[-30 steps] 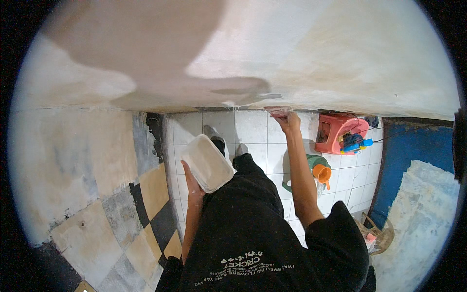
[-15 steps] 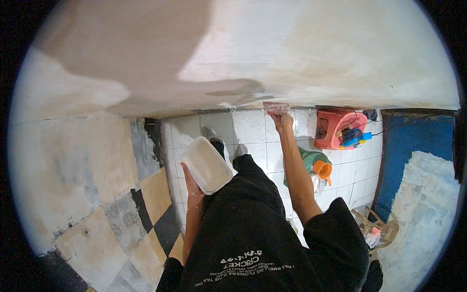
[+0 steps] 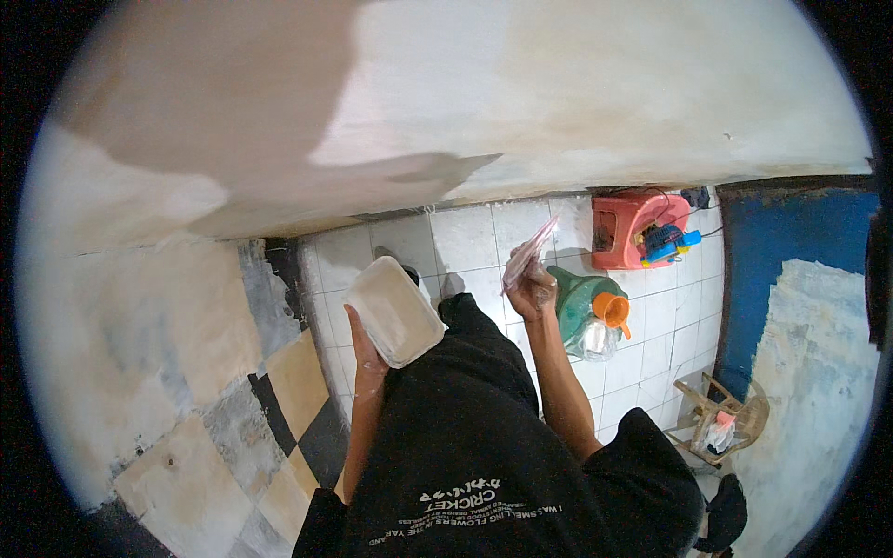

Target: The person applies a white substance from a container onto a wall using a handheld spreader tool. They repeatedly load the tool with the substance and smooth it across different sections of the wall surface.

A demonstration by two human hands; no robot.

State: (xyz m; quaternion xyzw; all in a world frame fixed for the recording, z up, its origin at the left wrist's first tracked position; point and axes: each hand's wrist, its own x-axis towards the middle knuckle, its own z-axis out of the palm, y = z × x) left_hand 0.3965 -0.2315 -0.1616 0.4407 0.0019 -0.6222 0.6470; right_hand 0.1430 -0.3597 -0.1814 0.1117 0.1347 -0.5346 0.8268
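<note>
My left hand (image 3: 366, 352) grips a white rectangular plastic tub (image 3: 398, 312) by its left side, with whitish paste inside. Between the fingers of my right hand (image 3: 534, 292) is a flat pinkish scraper (image 3: 532, 251), smeared with white and seen nearly edge-on. Whitish residue also coats the fingers. The scraper is held apart from the plastered wall (image 3: 595, 84) ahead, over the tiled floor, while the tub hangs in front of my body. Beige and white smears cover the wall, and shadows fall across its left part.
A pink plastic stool (image 3: 609, 232) holding a blue tool (image 3: 670, 244) stands by the wall at right. Nearer are a green container (image 3: 575, 296) and an orange dipper (image 3: 610, 310). A worn chair (image 3: 755, 418) sits farther right, before a blue panel (image 3: 791, 223). Checkered wall (image 3: 298, 386) lies left.
My right hand has drawn back from the wall toward my body, and the scraper has turned from face-on to nearly edge-on. The tub stays in my left hand, almost unmoved.
</note>
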